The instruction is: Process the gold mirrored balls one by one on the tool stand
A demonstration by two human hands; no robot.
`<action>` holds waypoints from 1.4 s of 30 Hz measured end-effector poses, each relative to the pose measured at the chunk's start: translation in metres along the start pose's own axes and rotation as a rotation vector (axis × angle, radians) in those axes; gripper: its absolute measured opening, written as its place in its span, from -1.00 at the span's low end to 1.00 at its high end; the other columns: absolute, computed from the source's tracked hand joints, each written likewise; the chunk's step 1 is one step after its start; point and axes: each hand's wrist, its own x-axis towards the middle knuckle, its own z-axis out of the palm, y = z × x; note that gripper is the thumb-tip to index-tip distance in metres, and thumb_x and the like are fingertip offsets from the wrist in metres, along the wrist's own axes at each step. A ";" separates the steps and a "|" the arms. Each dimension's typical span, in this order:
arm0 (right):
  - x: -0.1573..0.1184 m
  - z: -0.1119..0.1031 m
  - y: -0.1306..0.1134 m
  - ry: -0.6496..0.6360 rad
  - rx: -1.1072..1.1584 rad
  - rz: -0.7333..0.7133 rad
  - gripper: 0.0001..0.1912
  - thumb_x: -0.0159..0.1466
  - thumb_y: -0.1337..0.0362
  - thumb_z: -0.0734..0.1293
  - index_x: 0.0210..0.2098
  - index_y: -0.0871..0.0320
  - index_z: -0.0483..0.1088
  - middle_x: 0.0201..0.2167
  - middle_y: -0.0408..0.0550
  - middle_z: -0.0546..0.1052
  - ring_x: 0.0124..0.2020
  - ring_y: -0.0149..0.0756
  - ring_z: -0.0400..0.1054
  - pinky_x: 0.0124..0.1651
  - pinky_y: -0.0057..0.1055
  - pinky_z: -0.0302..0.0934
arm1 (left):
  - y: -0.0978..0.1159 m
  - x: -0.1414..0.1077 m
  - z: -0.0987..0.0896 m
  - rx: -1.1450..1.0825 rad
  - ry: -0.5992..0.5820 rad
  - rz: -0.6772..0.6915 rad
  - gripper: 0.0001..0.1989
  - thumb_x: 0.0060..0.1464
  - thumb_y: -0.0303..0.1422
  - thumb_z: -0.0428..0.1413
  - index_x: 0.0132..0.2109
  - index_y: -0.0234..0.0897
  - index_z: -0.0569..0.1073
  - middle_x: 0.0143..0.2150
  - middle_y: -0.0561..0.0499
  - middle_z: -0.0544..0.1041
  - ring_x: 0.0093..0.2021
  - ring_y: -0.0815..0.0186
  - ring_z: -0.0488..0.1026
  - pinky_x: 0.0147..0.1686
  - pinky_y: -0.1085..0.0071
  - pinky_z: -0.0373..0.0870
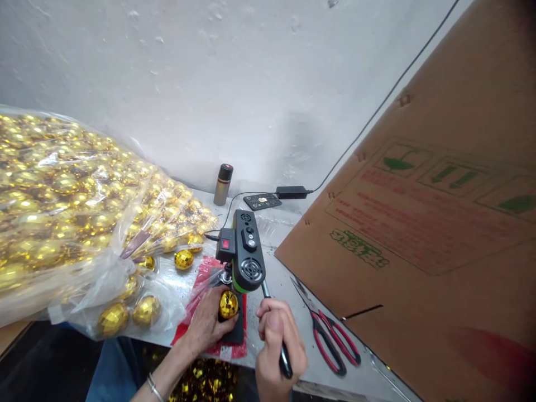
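My left hand [208, 319], with a bangle at the wrist, is closed around a gold faceted ball [228, 305] over the dark base [233, 335] of a small black bench machine [247, 251]. My right hand [280, 349] is wrapped round a black-gripped lever [286, 362], whose metal rod runs up toward the machine. On the machine sit round vents and a box with a red switch [225, 244]. Beneath the base lies a red plastic sheet [240, 349]. The machine's head hides the point where the lever joins it.
A large clear bag [62, 184] of gold balls fills the left, with a loose ball [183, 259] beside it. Scissors [330, 335] lie right, before a large cardboard box [422, 223]. A spray can [223, 185], phone [262, 201] and power adapter [292, 192] are along the wall.
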 end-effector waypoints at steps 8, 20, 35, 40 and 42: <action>-0.040 0.006 0.037 0.069 -0.015 -0.064 -0.65 0.59 0.35 0.16 -0.35 0.06 0.32 -0.40 -0.19 0.44 -0.42 -0.39 0.35 -0.30 -0.37 0.22 | 0.002 0.000 0.000 0.008 -0.032 -0.042 -0.51 0.08 -0.29 0.33 0.16 -0.23 0.53 0.07 -0.22 0.68 0.06 -0.11 0.62 0.09 -0.06 0.58; -0.043 0.010 0.032 0.098 0.011 0.022 -0.63 0.59 0.30 0.17 -0.39 0.05 0.27 -0.40 -0.22 0.40 -0.43 -0.40 0.31 -0.32 -0.39 0.23 | -0.003 -0.003 0.007 0.017 0.008 -0.039 -0.48 0.06 -0.30 0.35 0.18 -0.22 0.52 0.04 -0.20 0.67 0.05 -0.10 0.63 0.08 -0.03 0.58; -0.044 0.024 0.028 0.214 0.002 0.025 -0.60 0.58 0.33 0.14 -0.43 0.05 0.23 -0.43 -0.20 0.31 -0.48 -0.37 0.23 -0.35 -0.34 0.17 | 0.000 -0.003 0.007 0.038 0.017 -0.050 -0.51 0.06 -0.31 0.35 0.14 -0.22 0.54 0.03 -0.20 0.66 0.03 -0.10 0.63 0.05 -0.03 0.60; -0.045 0.024 0.027 0.211 0.047 0.043 -0.60 0.58 0.33 0.14 -0.42 0.06 0.26 -0.41 -0.20 0.33 -0.45 -0.38 0.25 -0.34 -0.35 0.19 | -0.003 -0.005 0.010 0.036 0.014 -0.054 -0.48 0.06 -0.31 0.34 0.18 -0.23 0.52 0.05 -0.22 0.66 0.04 -0.12 0.63 0.06 -0.06 0.59; -0.045 0.024 0.028 0.220 0.052 0.037 -0.60 0.59 0.33 0.14 -0.42 0.06 0.27 -0.42 -0.20 0.33 -0.46 -0.38 0.25 -0.34 -0.36 0.19 | -0.004 -0.005 0.011 0.039 0.018 -0.058 -0.49 0.06 -0.32 0.34 0.17 -0.24 0.52 0.03 -0.21 0.65 0.03 -0.12 0.62 0.05 -0.06 0.59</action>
